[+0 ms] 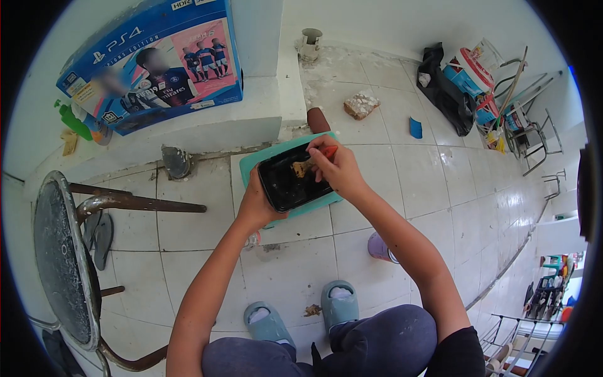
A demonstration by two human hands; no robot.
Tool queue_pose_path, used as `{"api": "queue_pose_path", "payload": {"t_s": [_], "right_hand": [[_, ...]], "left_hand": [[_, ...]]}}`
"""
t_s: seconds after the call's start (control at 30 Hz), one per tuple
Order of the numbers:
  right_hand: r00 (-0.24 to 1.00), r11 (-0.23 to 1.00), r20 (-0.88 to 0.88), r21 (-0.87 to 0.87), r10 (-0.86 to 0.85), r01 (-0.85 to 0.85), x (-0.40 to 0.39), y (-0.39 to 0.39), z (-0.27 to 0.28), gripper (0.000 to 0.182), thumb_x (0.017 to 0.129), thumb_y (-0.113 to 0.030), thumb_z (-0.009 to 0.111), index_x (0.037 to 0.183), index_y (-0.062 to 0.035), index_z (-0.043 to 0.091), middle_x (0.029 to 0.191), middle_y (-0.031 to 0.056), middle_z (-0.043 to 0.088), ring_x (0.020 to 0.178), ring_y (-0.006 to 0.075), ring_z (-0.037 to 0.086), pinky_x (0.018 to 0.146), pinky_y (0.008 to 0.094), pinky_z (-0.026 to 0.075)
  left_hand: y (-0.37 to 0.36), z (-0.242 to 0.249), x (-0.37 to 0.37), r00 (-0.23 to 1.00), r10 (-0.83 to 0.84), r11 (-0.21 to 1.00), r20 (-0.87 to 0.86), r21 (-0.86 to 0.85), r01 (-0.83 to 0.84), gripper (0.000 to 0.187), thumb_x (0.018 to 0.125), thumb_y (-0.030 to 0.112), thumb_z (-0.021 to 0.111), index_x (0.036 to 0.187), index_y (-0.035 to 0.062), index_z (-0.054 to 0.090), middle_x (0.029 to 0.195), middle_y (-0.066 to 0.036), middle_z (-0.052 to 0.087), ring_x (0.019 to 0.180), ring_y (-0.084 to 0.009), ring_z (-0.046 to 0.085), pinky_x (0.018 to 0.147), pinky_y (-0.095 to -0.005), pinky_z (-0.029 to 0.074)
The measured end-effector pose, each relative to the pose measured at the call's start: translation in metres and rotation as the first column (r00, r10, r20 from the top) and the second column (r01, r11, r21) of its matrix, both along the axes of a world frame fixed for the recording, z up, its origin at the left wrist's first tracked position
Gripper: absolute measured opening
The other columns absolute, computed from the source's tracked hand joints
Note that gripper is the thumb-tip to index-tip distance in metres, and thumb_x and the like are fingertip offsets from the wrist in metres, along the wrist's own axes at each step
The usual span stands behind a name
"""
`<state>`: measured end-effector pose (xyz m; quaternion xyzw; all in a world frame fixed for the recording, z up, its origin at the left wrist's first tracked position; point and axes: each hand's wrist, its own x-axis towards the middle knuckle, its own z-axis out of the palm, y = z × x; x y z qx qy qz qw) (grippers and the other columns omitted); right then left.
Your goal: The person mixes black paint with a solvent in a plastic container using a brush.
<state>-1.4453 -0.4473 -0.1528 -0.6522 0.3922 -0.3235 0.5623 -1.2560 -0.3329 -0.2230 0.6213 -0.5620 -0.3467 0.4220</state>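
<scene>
A black rectangular container [286, 188] is tilted over a teal tub [248, 164] on the tiled floor. My left hand [254, 201] is wrapped round the container's left and lower side. My right hand [336, 169] is closed on the red-orange handle of a brush [303, 168], whose yellowish-brown head is inside the container. The inside of the container is dark, and what it holds is hard to make out. A purple can [379, 247] stands on the floor right of the tub.
A round stool [66, 257] is at the left. A blue PS4 box [151, 69] rests on the ledge above. On the floor lie a stone [361, 105], a blue piece [415, 128] and a black bag [449, 100]. Buckets [470, 70] stand at the upper right.
</scene>
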Motion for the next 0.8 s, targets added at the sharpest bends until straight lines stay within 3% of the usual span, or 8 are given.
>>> {"api": "queue_pose_path", "payload": {"t_s": [0.13, 0.27, 0.33, 0.47, 0.57, 0.63, 0.8], "right_hand": [[0.994, 0.986, -0.037, 0.132, 0.106, -0.1, -0.005, -0.001, 0.015, 0.014, 0.1, -0.016, 0.061, 0.106, -0.0039, 0.062, 0.071, 0.0012, 0.058, 0.053, 0.0071, 0.053, 0.048, 0.0232, 0.043], [0.996, 0.999, -0.08, 0.031, 0.04, -0.038, -0.005, -0.004, 0.01, 0.013, 0.101, -0.016, 0.061, 0.107, -0.0037, 0.062, 0.072, 0.0009, 0.058, 0.054, 0.007, 0.053, 0.049, 0.023, 0.044], [1.0, 1.0, 0.017, 0.014, -0.021, 0.021, 0.001, 0.002, 0.004, 0.013, 0.1, -0.016, 0.061, 0.106, -0.0038, 0.062, 0.071, 0.0007, 0.058, 0.054, 0.0067, 0.053, 0.049, 0.023, 0.043], [0.999, 0.998, 0.0, 0.04, 0.041, -0.041, 0.001, 0.011, 0.012, 0.014, 0.101, -0.016, 0.061, 0.105, -0.0037, 0.062, 0.071, 0.0011, 0.058, 0.054, 0.0064, 0.054, 0.049, 0.0228, 0.043], [0.997, 0.999, -0.06, -0.017, 0.046, -0.047, -0.008, 0.009, 0.037, 0.013, 0.101, -0.016, 0.061, 0.106, -0.0046, 0.062, 0.069, 0.0013, 0.057, 0.054, 0.0074, 0.052, 0.052, 0.0237, 0.043], [0.993, 0.962, -0.118, -0.273, -0.02, -0.014, -0.017, 0.005, 0.049, 0.012, 0.101, -0.016, 0.06, 0.108, -0.0062, 0.061, 0.063, 0.0034, 0.053, 0.055, 0.0109, 0.048, 0.055, 0.0268, 0.042], [0.953, 0.928, -0.294, -0.369, -0.07, -0.046, -0.03, -0.002, 0.067, 0.013, 0.099, -0.017, 0.06, 0.108, -0.0082, 0.06, 0.06, 0.0096, 0.05, 0.054, 0.0193, 0.047, 0.055, 0.0319, 0.041]], "left_hand": [[0.0, 0.001, 0.0, 1.0, -0.002, 1.0, -0.014, 0.016, 0.002, 0.119, 0.054, 0.012, 0.093, 0.148, 0.0052, 0.021, 0.14, -0.017, 0.048, 0.131, -0.0337, 0.052, 0.111, -0.0389, 0.043], [0.0, -0.001, 0.0, 1.0, -0.004, 1.0, -0.013, -0.013, 0.004, 0.119, 0.055, 0.013, 0.093, 0.148, 0.0049, 0.021, 0.14, -0.017, 0.049, 0.131, -0.0332, 0.053, 0.111, -0.039, 0.043], [-0.001, -0.002, 0.0, 1.0, -0.005, 1.0, -0.029, -0.017, 0.005, 0.119, 0.055, 0.013, 0.093, 0.148, 0.0052, 0.021, 0.14, -0.016, 0.048, 0.131, -0.0328, 0.052, 0.111, -0.0391, 0.043], [0.001, 0.0, 0.001, 0.999, -0.015, 0.999, -0.032, 0.031, 0.016, 0.12, 0.055, 0.012, 0.094, 0.15, 0.0067, 0.019, 0.142, -0.016, 0.046, 0.133, -0.0323, 0.05, 0.112, -0.0389, 0.042], [-0.001, -0.003, 0.002, 0.999, -0.02, 1.0, -0.049, 0.018, 0.02, 0.123, 0.055, 0.012, 0.094, 0.15, 0.0066, 0.017, 0.143, -0.016, 0.046, 0.134, -0.0328, 0.049, 0.114, -0.0391, 0.04], [0.001, -0.004, 0.002, 0.996, -0.022, 1.0, -0.083, -0.002, 0.022, 0.125, 0.054, 0.012, 0.095, 0.151, 0.0067, 0.016, 0.144, -0.016, 0.045, 0.135, -0.0333, 0.048, 0.115, -0.0394, 0.039], [0.0, -0.005, 0.003, 0.997, -0.04, 0.999, -0.065, 0.001, 0.04, 0.126, 0.054, 0.012, 0.095, 0.152, 0.0067, 0.015, 0.145, -0.016, 0.043, 0.136, -0.0354, 0.046, 0.116, -0.0414, 0.038]]}}
